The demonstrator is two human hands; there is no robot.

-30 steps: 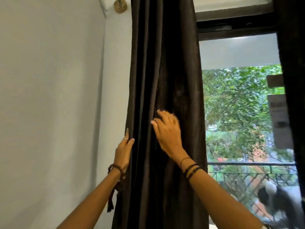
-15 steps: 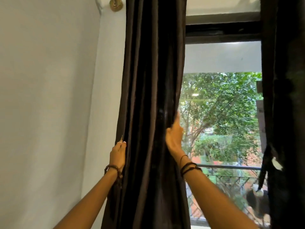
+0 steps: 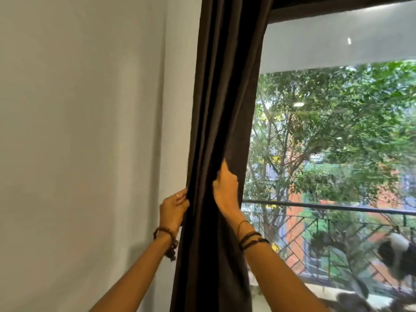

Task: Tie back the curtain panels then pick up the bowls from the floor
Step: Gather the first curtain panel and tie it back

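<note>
Head camera view, looking forward and slightly up at a window. A dark brown curtain panel (image 3: 225, 109) hangs gathered in folds between a pale wall (image 3: 78, 131) on the left and the window glass (image 3: 337, 143) on the right. The left hand (image 3: 173, 209) pinches the curtain's wall-side edge, fingers closed on the fabric. The right hand (image 3: 226, 190) grips the window-side folds, fingers wrapped into the cloth. Both wrists wear dark bracelets. Through the glass, green trees (image 3: 326, 122) and a metal balcony railing (image 3: 337, 207) are visible. No bowls appear in this view.
</note>
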